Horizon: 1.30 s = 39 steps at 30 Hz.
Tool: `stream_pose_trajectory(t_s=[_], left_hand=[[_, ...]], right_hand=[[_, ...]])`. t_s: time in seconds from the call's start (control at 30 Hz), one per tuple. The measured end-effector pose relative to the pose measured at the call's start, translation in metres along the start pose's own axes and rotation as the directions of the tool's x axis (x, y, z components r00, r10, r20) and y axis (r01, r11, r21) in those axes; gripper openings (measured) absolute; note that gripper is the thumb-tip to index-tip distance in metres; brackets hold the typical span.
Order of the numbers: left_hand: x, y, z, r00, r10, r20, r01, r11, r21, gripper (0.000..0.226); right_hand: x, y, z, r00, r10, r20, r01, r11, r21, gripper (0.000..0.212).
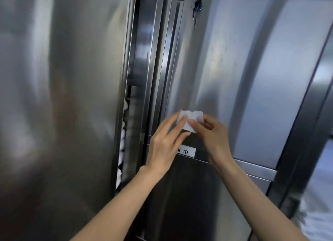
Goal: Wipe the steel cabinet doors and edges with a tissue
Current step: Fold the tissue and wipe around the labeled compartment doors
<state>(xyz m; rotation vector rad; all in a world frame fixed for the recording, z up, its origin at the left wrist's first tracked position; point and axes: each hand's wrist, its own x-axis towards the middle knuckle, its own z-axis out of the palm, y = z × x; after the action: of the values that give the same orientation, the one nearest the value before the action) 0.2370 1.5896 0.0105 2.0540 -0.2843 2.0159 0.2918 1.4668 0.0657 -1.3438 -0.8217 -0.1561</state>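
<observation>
Both our hands on tissue (191,121): right hand (212,132) pinching, left hand (165,143) fingers straight, refolding fresh side for cabinet door (225,69), we reckon.

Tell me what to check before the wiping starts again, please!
1. Tissue in hand: ok, right hand pinches it, left hand fingers touch it.
2. Tissue folded neatly: cannot tell, it looks bunched.
3. Tissue clean: ok, it looks white.
4. Tissue against the right door: cannot tell, it is held in front of the steel.
5. Left door closed: not ok, a gap shows white items inside.
6. Key out of the way: ok, high above the hands.
</observation>
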Motion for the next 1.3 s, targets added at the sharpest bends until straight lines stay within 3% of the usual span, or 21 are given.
stream_pose_trajectory(t_s=[0.2, 0.4, 0.53, 0.67, 0.77, 0.87, 0.93, 1.03, 1.13, 1.2, 1.3], left_hand=[[-0.015, 0.038, -0.004, 0.983, -0.171, 0.069, 0.179, 0.974, -0.142, 0.039], [-0.018, 0.064, -0.012, 0.887, -0.424, 0.182, 0.46, 0.846, -0.27, 0.034], [-0.033, 0.079, -0.019, 0.798, -0.56, 0.221, 0.6, 0.771, -0.212, 0.035], [-0.063, 0.084, -0.022, 0.756, -0.631, 0.176, 0.653, 0.747, -0.127, 0.035], [-0.092, 0.077, -0.027, 0.746, -0.659, 0.094, 0.664, 0.747, -0.033, 0.035], [-0.124, 0.061, -0.034, 0.756, -0.655, 0.024, 0.649, 0.753, 0.11, 0.035], [-0.142, 0.047, -0.034, 0.756, -0.654, 0.012, 0.64, 0.743, 0.197, 0.035], [-0.163, 0.016, -0.024, 0.744, -0.668, 0.016, 0.639, 0.717, 0.279, 0.036], [-0.167, -0.019, -0.006, 0.752, -0.658, 0.02, 0.625, 0.723, 0.296, 0.035], [-0.168, -0.043, 0.009, 0.779, -0.626, 0.026, 0.591, 0.748, 0.301, 0.034], [-0.173, -0.074, 0.028, 0.813, -0.583, 0.012, 0.557, 0.783, 0.276, 0.033]], right_hand=[[-0.048, -0.011, -0.029, 0.977, 0.103, 0.184, -0.112, 0.993, 0.043, 0.021], [-0.063, -0.012, -0.047, 0.935, 0.138, 0.327, -0.19, 0.973, 0.131, 0.033], [-0.074, 0.003, -0.052, 0.9, 0.194, 0.39, -0.275, 0.947, 0.164, 0.032], [-0.087, 0.03, -0.048, 0.917, 0.234, 0.323, -0.283, 0.952, 0.116, 0.028], [-0.091, 0.064, -0.046, 0.988, 0.058, 0.142, -0.025, 0.975, -0.221, 0.026], [-0.096, 0.108, -0.042, 0.962, -0.223, 0.161, 0.275, 0.792, -0.545, 0.041], [-0.1, 0.141, -0.039, 0.899, -0.359, 0.25, 0.427, 0.594, -0.682, 0.045], [-0.099, 0.186, -0.033, 0.842, -0.345, 0.415, 0.516, 0.291, -0.806, 0.052], [-0.086, 0.219, -0.03, 0.801, -0.289, 0.524, 0.566, 0.081, -0.82, 0.057], [-0.071, 0.237, -0.028, 0.776, -0.288, 0.561, 0.586, 0.0, -0.811, 0.059], [-0.05, 0.259, -0.025, 0.773, -0.332, 0.54, 0.563, -0.031, -0.826, 0.06]])
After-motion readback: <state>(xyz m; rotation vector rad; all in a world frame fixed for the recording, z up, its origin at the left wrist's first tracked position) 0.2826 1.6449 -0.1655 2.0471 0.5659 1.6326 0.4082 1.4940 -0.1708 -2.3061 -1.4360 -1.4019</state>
